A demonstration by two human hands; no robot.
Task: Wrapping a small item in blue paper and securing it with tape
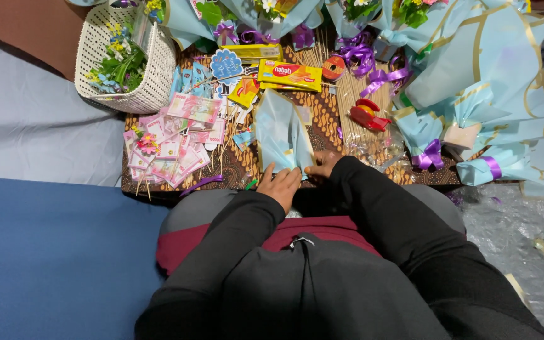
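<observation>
A folded sheet of light blue wrapping paper with a gold edge (280, 131) lies on the batik-patterned low table (322, 113), its narrow end toward me. My left hand (280, 184) pinches the paper's near left corner. My right hand (323, 164) presses on the near right corner. Both arms wear dark sleeves.
Pink banknotes on sticks (170, 146) lie left of the paper. A white basket of flowers (126, 56) stands far left. Yellow snack boxes (289, 74), thin wooden skewers (347, 88), a red tape dispenser (368, 116) and blue wrapped bouquets with purple ribbons (473, 94) fill the back and right.
</observation>
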